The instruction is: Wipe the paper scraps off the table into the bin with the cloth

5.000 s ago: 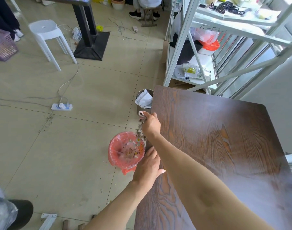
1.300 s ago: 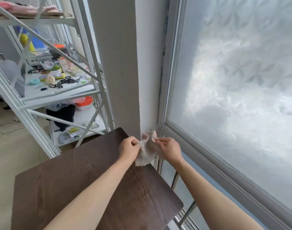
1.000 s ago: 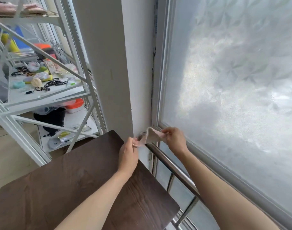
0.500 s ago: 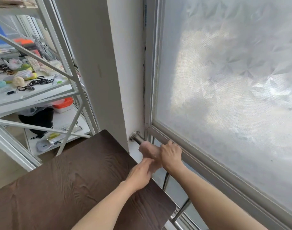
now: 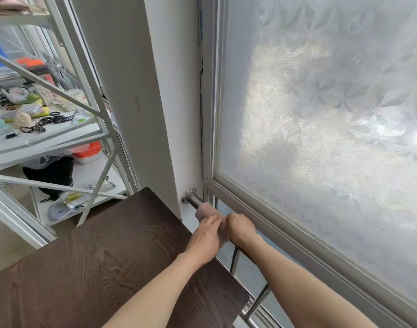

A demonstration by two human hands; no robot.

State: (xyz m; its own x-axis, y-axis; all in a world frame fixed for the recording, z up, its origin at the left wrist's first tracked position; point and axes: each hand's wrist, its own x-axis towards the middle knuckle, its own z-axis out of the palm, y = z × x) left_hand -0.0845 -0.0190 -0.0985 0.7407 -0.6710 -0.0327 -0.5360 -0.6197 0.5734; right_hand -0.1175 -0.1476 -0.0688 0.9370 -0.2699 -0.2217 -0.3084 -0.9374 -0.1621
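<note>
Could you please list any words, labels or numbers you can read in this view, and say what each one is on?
"OK", apparently: small dark mark on a grey pouch on the lower shelf; too small to be sure.
Blue strip on the window frame: print too blurred to read.
Patterned packet on the middle shelf: nothing legible.

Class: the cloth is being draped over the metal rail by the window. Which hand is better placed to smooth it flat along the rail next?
Probably the left hand: it lies on the cloth, while the right hand grips the rail beside it.
</note>
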